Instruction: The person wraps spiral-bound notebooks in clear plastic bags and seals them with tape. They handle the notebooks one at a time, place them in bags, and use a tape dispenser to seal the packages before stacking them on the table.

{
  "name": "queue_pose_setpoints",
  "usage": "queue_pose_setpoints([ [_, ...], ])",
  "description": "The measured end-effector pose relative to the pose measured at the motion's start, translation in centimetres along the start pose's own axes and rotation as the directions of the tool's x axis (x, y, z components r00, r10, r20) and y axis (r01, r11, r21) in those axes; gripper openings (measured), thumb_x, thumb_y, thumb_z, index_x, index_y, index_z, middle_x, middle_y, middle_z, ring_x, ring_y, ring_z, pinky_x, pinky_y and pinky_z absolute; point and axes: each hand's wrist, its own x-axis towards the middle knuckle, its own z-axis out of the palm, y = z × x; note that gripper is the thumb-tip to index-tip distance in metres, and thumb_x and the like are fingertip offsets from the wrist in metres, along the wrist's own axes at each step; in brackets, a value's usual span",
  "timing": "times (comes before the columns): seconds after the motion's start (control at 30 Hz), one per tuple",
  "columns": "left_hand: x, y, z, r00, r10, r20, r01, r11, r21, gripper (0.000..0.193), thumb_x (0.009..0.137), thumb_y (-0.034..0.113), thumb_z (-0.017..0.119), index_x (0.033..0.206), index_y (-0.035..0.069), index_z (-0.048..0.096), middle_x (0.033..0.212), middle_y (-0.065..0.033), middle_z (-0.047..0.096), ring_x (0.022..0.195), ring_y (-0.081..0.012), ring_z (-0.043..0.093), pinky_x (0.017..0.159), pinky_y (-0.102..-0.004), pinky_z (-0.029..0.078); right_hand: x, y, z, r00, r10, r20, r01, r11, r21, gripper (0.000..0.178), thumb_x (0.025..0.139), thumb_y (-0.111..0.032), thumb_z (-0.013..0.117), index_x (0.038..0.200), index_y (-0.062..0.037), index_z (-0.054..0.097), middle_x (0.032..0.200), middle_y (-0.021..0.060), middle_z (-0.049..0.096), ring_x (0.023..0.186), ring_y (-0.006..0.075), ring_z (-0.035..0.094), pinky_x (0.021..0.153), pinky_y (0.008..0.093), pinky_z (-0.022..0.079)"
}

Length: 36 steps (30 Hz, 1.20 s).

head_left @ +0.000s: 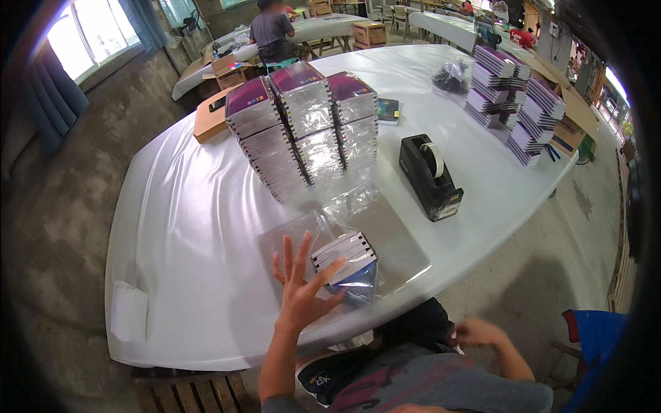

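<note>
A small stack of booklets (346,256), with white page edges, black edge marks and a blue cover, sits in a loose clear plastic bag near the table's front edge. My left hand (303,292) is spread over its left side; thumb and fingers are apart, and the thumb reaches over the bag. Under the bag lies a flat translucent sheet (401,251). Off the table, my right hand (480,333) is low by my lap, its fingers bent and blurred. Something small and white shows by its fingertips; whether it is held I cannot make out.
Wrapped booklets with purple covers (301,77) stand in tall piles behind the bag. A black tape dispenser (430,177) is right of them. Unwrapped booklet piles (490,89) and a cardboard box (568,131) are far right. A white block (129,312) lies at the left edge.
</note>
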Motion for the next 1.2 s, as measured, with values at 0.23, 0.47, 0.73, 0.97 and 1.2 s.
queue_pose_setpoints([
  [0.23,0.1,0.2,0.2,0.995,-0.097,-0.027,0.092,0.987,-0.134,0.051,0.052,0.023,0.085,0.102,0.027,0.071,0.150,-0.0171,0.025,0.139,-0.0399,0.018,0.108,-0.0547,0.017,4.9,-19.5,-6.8,0.354,-0.786,-0.508,0.514,0.617,-0.596,0.047,0.070,-0.014,0.074,0.115,-0.0147,0.061,0.133,0.0087,0.046,0.122,0.0318,0.042,0.099,0.0405,0.035],
  [0.47,0.5,0.4,0.3,0.987,-0.157,-0.046,0.137,0.947,-0.290,0.036,0.060,0.026,0.083,0.095,0.025,0.073,0.149,-0.0131,0.028,0.139,-0.0374,0.021,0.107,-0.0550,0.017,9.2,-24.1,-7.8,0.257,-0.811,-0.525,0.902,0.397,-0.171,0.016,0.078,-0.014,0.070,0.094,-0.0120,0.070,0.127,0.0092,0.054,0.116,0.0271,0.050,0.093,0.0398,0.040],
  [0.73,3.9,0.2,0.9,0.848,-0.474,0.236,0.475,0.484,-0.735,0.017,0.069,0.017,0.080,0.079,0.006,0.074,0.131,-0.0146,0.050,0.124,-0.0287,0.044,0.096,-0.0366,0.041,9.6,-23.7,-7.8,0.531,-0.660,-0.531,0.824,0.549,0.141,0.093,0.070,-0.024,0.081,0.143,-0.0115,0.023,0.122,0.0164,0.051,0.110,0.0204,0.051,0.092,0.0357,0.041],
  [0.97,4.4,-0.5,0.8,0.790,-0.494,0.361,0.567,0.368,-0.737,0.024,0.075,0.014,0.077,0.091,-0.002,0.070,0.103,-0.0137,0.065,0.097,-0.0153,0.060,0.077,-0.0269,0.049,13.1,-24.0,-7.4,0.639,-0.589,-0.494,0.759,0.588,0.280,0.104,0.066,-0.018,0.083,0.146,-0.0117,0.016,0.088,0.0046,0.054,0.084,0.0127,0.053,0.077,0.0272,0.042],
  [1.2,4.5,-0.4,0.6,0.800,-0.525,0.291,0.503,0.323,-0.801,0.032,0.079,0.018,0.073,0.102,-0.003,0.067,0.085,-0.0059,0.068,0.072,-0.0085,0.059,0.068,-0.0238,0.048,14.6,-24.0,-9.1,0.716,-0.588,-0.376,0.698,0.603,0.387,0.060,0.066,-0.012,0.082,0.118,-0.0007,0.056,0.080,0.0037,0.060,0.071,0.0095,0.055,0.065,0.0231,0.043],
])
